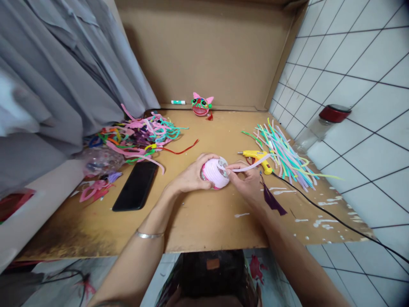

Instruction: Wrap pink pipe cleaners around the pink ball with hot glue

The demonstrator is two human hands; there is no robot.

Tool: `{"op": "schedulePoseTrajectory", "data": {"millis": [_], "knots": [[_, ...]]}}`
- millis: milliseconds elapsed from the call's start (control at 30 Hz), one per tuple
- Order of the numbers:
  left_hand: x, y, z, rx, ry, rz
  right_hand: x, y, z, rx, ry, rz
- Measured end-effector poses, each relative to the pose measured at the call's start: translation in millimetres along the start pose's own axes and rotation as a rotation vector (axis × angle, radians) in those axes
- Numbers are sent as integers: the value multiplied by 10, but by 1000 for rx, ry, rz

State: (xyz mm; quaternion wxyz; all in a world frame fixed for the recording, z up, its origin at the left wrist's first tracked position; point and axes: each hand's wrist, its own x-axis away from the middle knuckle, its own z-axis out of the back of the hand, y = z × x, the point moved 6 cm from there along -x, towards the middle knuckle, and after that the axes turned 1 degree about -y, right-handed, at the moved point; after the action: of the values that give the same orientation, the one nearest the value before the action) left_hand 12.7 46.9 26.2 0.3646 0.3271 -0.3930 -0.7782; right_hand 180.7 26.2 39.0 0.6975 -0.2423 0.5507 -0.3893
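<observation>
Bare forearms point(137, 256) were cut off at the lower edge, a bracelet point(149, 235) worn on the left one. Above or on the tabletop point(207, 221), between the hands, a ball point(214, 174) was held. It was gripped by the curled fingers of the left hand point(188, 175); a lilac strip point(251, 166) was pinched between fingertips of the right hand point(247, 182), right beside the ball.

Step in hand, as judged: strip being wound round the ball, rows laid side by side, a see-through patch left uncovered near the right fingertips. For the next move, the strip would need to be guided flat against the last row and the ball steadied or turned.

Glue gun point(255, 156) was laid just beyond the right hand, partly covered by the strip; its cord point(316, 209) was cut off at the right edge. The ball's underside was hidden. The strip's contact point was poorly shown, probably near the right thumb. Dark item point(209, 273) below the table edge couldn't be identified.
</observation>
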Motion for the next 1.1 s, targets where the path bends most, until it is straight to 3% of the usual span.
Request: {"op": "schedulePoseTrajectory", "data": {"millis": [1100], "knots": [[9, -17, -2, 45, -16, 28, 23, -6, -60, 25, -51, 18]]}}
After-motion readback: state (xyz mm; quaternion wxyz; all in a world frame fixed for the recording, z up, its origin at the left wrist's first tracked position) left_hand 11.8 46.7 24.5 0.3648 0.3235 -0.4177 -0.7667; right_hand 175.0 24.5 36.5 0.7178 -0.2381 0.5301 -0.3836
